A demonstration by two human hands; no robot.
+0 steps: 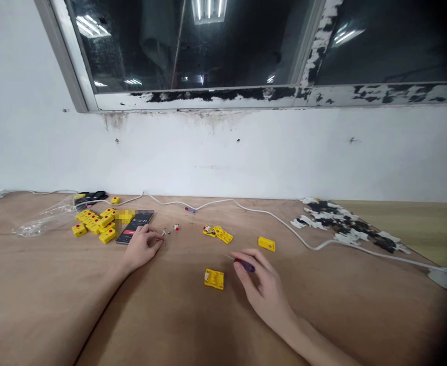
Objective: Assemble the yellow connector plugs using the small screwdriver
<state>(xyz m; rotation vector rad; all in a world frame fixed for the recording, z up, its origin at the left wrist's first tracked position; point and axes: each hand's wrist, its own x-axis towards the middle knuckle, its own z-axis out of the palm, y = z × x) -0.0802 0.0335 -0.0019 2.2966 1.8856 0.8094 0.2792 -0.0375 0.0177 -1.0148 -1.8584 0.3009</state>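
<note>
My right hand (259, 277) is closed round a small screwdriver (245, 265) with a dark purple handle, its thin shaft pointing left. Just left of it a yellow case half (214, 279) lies with its inside facing up. My left hand (144, 245) rests at the lower edge of a phone (134, 227), fingertips down beside tiny metal parts (164, 233); whether it pinches one is too small to tell. A red and white piece (176, 227) lies beyond them. Further back are opened yellow case parts (223, 235), and another yellow shell (266, 244) lies to their right.
Several yellow boxes (94, 222) are piled at the left, near a clear plastic bag (46, 218). A white cable (261, 211) crosses the wooden table (162, 315). Black and white pieces (345, 223) are heaped at the right. Near the wall lies a second small screwdriver (190, 209).
</note>
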